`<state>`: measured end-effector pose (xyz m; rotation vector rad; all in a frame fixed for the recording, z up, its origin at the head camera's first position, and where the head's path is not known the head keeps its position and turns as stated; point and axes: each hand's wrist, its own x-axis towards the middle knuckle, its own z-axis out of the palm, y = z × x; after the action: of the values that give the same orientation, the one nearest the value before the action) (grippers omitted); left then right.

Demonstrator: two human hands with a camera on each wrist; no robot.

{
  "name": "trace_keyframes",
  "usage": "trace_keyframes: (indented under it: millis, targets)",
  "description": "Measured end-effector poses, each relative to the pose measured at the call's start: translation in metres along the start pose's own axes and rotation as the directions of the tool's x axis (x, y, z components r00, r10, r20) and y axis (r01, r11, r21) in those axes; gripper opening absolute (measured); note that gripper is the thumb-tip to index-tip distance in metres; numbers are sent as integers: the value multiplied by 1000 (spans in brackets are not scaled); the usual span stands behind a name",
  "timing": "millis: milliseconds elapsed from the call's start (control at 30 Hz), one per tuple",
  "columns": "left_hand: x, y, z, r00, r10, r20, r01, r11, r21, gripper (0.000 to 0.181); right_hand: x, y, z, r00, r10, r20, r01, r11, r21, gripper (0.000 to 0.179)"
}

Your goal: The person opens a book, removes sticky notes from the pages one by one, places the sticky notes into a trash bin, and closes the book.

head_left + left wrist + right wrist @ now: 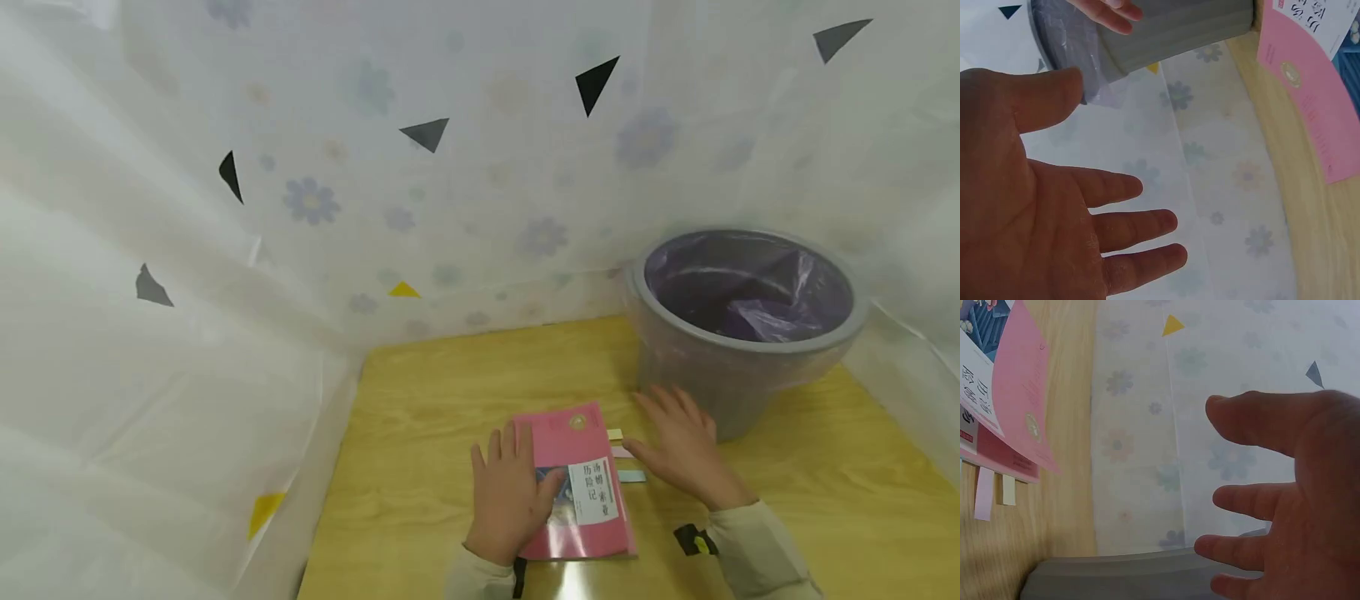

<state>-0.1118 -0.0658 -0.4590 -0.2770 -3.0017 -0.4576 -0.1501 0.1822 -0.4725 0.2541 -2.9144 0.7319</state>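
A pink paperback book (570, 442) with a white title panel lies on the wooden table. Three sticky tabs, one of them blue (632, 477), stick out from its right edge. Over the book's left part is my left hand (506, 496), fingers straight and thumb spread; whether it touches the cover I cannot tell. My right hand (686, 450) hovers right of the tabs with fingers extended, holding nothing. In the right wrist view the book's cover (1019, 381) stands slightly lifted from the pages. Both palms look bare in the wrist views.
A grey trash bin (705, 392) lined with a translucent purple bag (780, 321) stands at the back right, close beyond my right hand. White flowered sheeting (480, 192) with black, grey and yellow triangles hangs behind and beside the wooden table (420, 417).
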Motion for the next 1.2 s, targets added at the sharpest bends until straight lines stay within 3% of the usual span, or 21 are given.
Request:
trace_keyframes:
  millis: [233,433,567,700,833,967,1200]
  targets:
    - [-17,-4,23,1000,-13,26,15,998,-63,67,-1,14,20,996,-73,-52,75,996,43,53]
    - [-24,-13,48,999,35,27,-35,999,-11,59,0,26,43,992,-99,-80,109,985,134,39]
    - [-27,-22,69,997,71,22,-71,997,15,49,6,30,62,996,-69,-60,80,973,215,35]
    - [-30,-25,89,994,84,70,-87,995,39,46,16,33,83,1000,-6,15,2,967,256,37]
    - [-33,-23,103,990,54,133,-64,995,73,60,28,33,99,998,24,55,-38,963,268,38]
    - [-41,-18,119,985,9,174,-41,982,183,75,33,34,111,994,66,86,-87,961,262,36]
    - [-48,-8,139,976,-89,201,27,956,292,81,31,39,126,985,138,105,-161,954,255,47]
